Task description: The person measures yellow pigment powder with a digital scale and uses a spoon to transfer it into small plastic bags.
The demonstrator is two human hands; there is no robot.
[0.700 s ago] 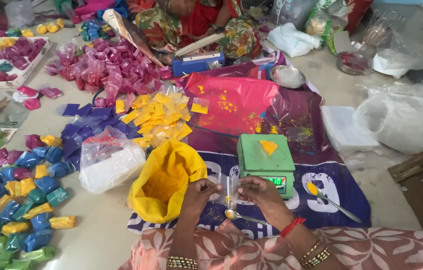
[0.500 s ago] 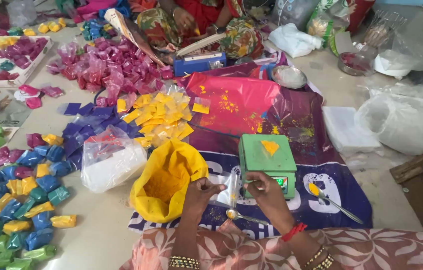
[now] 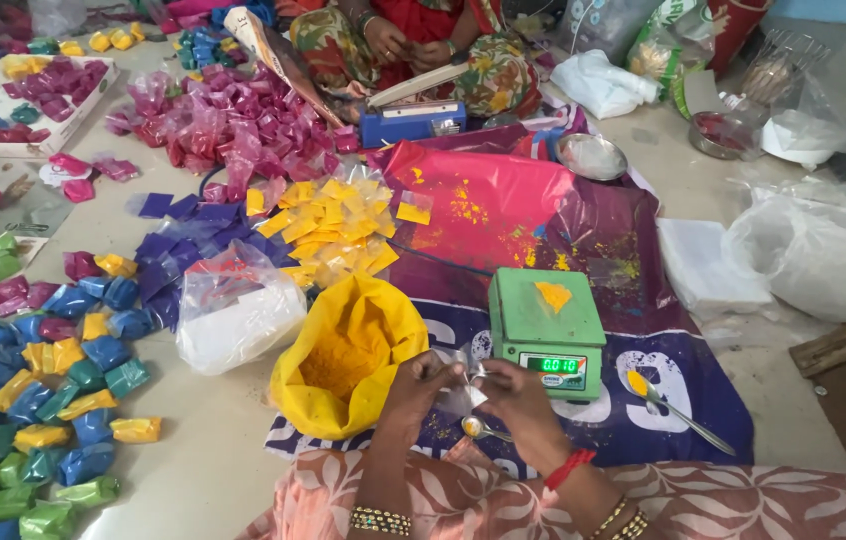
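1. Since the earlier view, both hands have drawn closer together and lifted the small clear pouch (image 3: 465, 385) up between them, just at 7 o'clock of the green scale (image 3: 546, 325); the spoon that was by the fingers now lies under them.
2. Left hand (image 3: 421, 385) is curled nearly shut, fingertips pinching the left edge of the pouch. Right hand (image 3: 518, 400) is likewise closed to a pinch on the right edge — the two thumbs almost meet.
3. That small spoon (image 3: 475, 429) rests on the cloth at 6 o'clock of the pouch, a dab of yellow in its bowl. A second, longer spoon (image 3: 673, 405) lies at 3 o'clock of the hands, well apart, also yellow at the tip.
4. At 9 o'clock of the hands sits the open yellow bag of powder (image 3: 348, 350), just beside the left wrist; a clear bag of white powder (image 3: 238, 320) stands further out at 10 o'clock.
5. A little yellow heap lies on the scale's green plate.
6. To handle the pouch well, I judge the mouth should be held level and taut — fingers at the very rim, so no powder spills onto the purple cloth (image 3: 643, 440).
7. Piles of filled coloured packets (image 3: 43, 400) lie far off at 9 o'clock; another person (image 3: 413, 45) sits at 12 o'clock by a blue heat sealer (image 3: 413, 120).
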